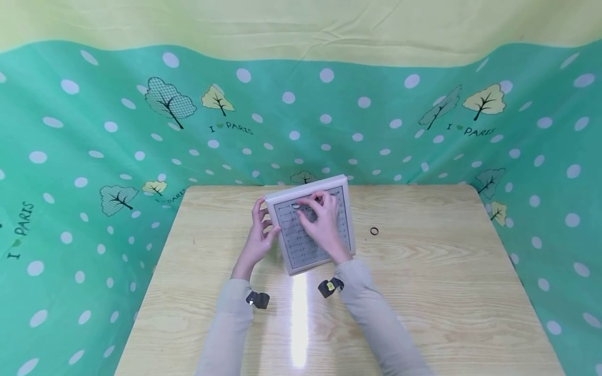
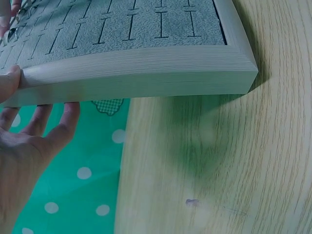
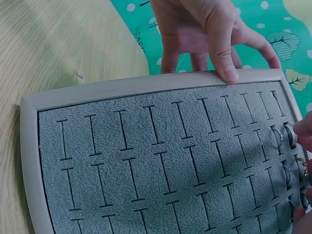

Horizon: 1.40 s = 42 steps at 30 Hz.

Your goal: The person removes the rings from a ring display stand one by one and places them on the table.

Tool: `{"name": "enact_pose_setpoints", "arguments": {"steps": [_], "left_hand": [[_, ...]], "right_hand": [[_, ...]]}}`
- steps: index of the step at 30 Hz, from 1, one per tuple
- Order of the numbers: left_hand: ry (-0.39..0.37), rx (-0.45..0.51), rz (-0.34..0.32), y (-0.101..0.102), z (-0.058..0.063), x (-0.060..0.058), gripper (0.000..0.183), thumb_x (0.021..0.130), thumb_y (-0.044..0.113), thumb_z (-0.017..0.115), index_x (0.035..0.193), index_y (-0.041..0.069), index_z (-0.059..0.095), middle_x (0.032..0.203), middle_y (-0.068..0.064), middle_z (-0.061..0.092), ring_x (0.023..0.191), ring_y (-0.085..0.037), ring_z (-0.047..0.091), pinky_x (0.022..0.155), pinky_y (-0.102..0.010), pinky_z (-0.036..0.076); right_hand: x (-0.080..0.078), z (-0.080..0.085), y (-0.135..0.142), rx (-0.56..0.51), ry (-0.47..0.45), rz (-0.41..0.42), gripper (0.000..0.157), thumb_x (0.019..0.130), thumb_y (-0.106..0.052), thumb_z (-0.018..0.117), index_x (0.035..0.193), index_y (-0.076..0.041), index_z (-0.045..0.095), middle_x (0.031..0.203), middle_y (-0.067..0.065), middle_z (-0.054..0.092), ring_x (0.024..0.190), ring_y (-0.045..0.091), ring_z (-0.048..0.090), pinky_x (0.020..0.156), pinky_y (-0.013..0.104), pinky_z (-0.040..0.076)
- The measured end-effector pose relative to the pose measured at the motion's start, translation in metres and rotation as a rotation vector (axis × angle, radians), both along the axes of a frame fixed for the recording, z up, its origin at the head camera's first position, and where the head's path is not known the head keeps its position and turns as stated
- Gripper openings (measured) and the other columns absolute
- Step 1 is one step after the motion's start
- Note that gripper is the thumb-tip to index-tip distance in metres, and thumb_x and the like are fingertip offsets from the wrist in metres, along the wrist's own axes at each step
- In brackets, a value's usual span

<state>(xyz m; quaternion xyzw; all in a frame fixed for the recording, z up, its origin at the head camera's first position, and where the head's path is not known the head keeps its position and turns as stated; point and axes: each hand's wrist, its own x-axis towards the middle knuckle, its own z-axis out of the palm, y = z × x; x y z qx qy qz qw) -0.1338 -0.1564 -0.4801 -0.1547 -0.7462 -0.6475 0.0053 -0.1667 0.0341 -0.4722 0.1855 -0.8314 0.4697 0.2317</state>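
A ring display tray (image 1: 310, 230), with grey slotted padding in a pale wooden frame, stands tilted above the table. My left hand (image 1: 260, 235) grips its left edge, the thumb on the frame and the fingers underneath, as the left wrist view shows. Over the tray's upper part, my right hand (image 1: 324, 222) has its thumb and index finger curled at a silver ring (image 1: 295, 206) in the top row. That ring (image 3: 290, 135) touches a fingertip in the right wrist view. Beside it sits another silver ring (image 3: 278, 138). More rings are partly hidden by the right fingers.
A dark ring (image 1: 374, 231) lies on the wooden table (image 1: 447, 271), right of the tray. A green dotted cloth (image 1: 329, 125) hangs behind and along both sides of the table. Each wrist wears a small black camera.
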Motion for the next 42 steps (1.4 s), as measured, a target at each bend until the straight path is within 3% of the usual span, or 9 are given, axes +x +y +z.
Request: {"name": "enact_pose_setpoints", "arguments": {"steps": [16, 23, 29, 42], "left_hand": [[-0.003, 0.009, -0.008, -0.002, 0.000, 0.000, 0.080, 0.092, -0.014, 0.050, 0.150, 0.012, 0.002, 0.135, -0.030, 0.037, 0.114, -0.048, 0.051, 0.090, -0.052, 0.051], [-0.003, 0.007, -0.013, 0.000, -0.001, -0.003, 0.080, 0.093, -0.012, 0.051, 0.150, 0.013, 0.001, 0.136, -0.029, 0.036, 0.115, -0.048, 0.050, 0.092, -0.053, 0.049], [-0.019, 0.006, -0.014, -0.001, -0.004, 0.002, 0.081, 0.092, -0.013, 0.050, 0.150, 0.013, 0.001, 0.136, -0.029, 0.036, 0.115, -0.048, 0.050, 0.091, -0.053, 0.050], [0.003, -0.008, -0.007, 0.000, -0.001, 0.000, 0.081, 0.092, -0.014, 0.050, 0.150, 0.012, 0.001, 0.136, -0.030, 0.037, 0.113, -0.048, 0.051, 0.090, -0.052, 0.051]], "right_hand": [[0.001, 0.004, -0.012, 0.042, -0.078, -0.108, 0.015, 0.078, -0.011, 0.076, 0.092, -0.010, 0.072, 0.103, 0.008, 0.046, 0.100, 0.029, 0.037, 0.091, 0.046, 0.031], [0.000, 0.006, -0.012, 0.114, -0.092, -0.136, 0.013, 0.079, -0.010, 0.074, 0.091, -0.010, 0.068, 0.107, 0.010, 0.045, 0.104, 0.030, 0.036, 0.096, 0.046, 0.031], [0.005, 0.002, -0.012, 0.112, -0.102, -0.121, 0.012, 0.079, -0.011, 0.075, 0.089, -0.010, 0.067, 0.109, 0.011, 0.044, 0.106, 0.031, 0.035, 0.097, 0.047, 0.030], [0.003, 0.004, -0.009, 0.044, -0.080, -0.072, 0.010, 0.078, -0.007, 0.072, 0.084, -0.009, 0.064, 0.108, 0.011, 0.044, 0.107, 0.032, 0.035, 0.099, 0.050, 0.028]]}}
